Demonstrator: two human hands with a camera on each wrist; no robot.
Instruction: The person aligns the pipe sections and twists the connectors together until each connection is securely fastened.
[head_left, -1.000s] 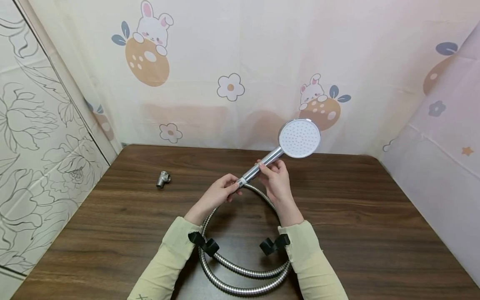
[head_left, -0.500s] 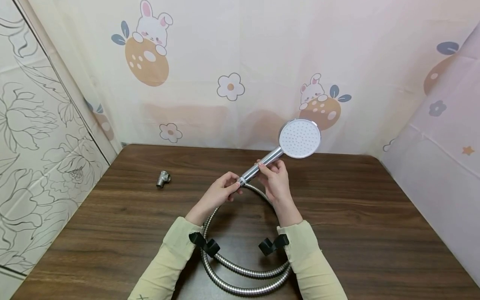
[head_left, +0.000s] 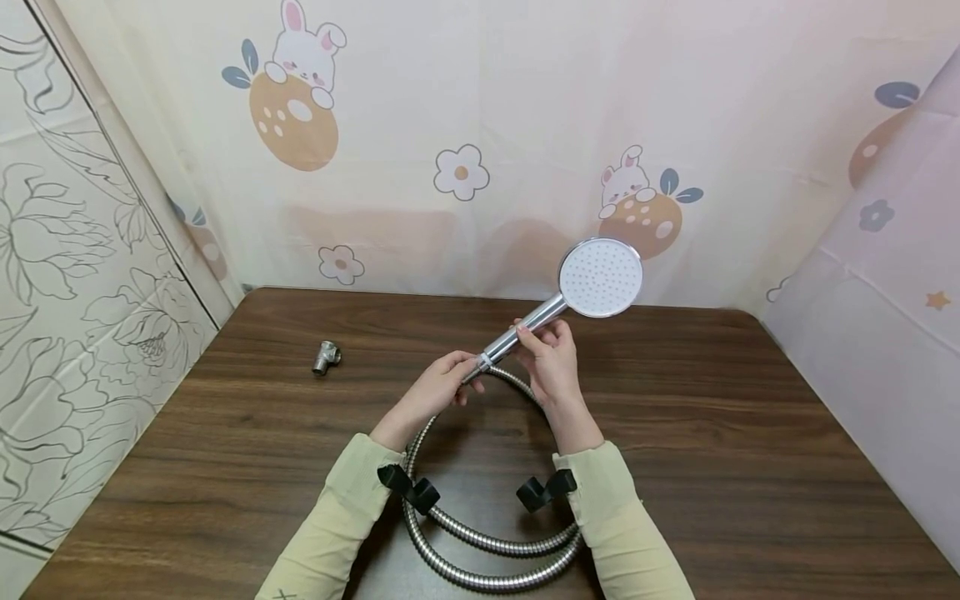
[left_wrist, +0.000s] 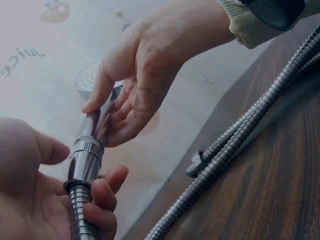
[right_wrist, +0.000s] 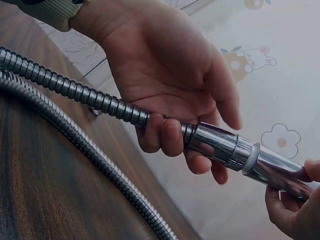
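Note:
A chrome hand shower [head_left: 602,277] is held up slantwise, its white nozzle face towards the head camera. My right hand [head_left: 555,371] grips its handle [right_wrist: 280,172] between thumb and fingers. At the handle's lower end sits the chrome nut [left_wrist: 86,161] of a ribbed metal shower hose [head_left: 487,583]. A narrow white ring shows between nut and handle in the right wrist view. My left hand [head_left: 437,387] has its fingers curled under the hose just below the nut; the thumb stands slightly off the nut.
The hose lies in loops on the dark wooden table [head_left: 712,467], under both forearms. Its other end fitting [left_wrist: 196,165] shows in the left wrist view. A small metal tee fitting [head_left: 326,358] lies at the table's left. Patterned curtains [head_left: 525,100] hang behind.
My left hand's fingers have shifted a little at the nut, and the nut has slid slightly up to the handle. The right hand and hand shower have hardly moved.

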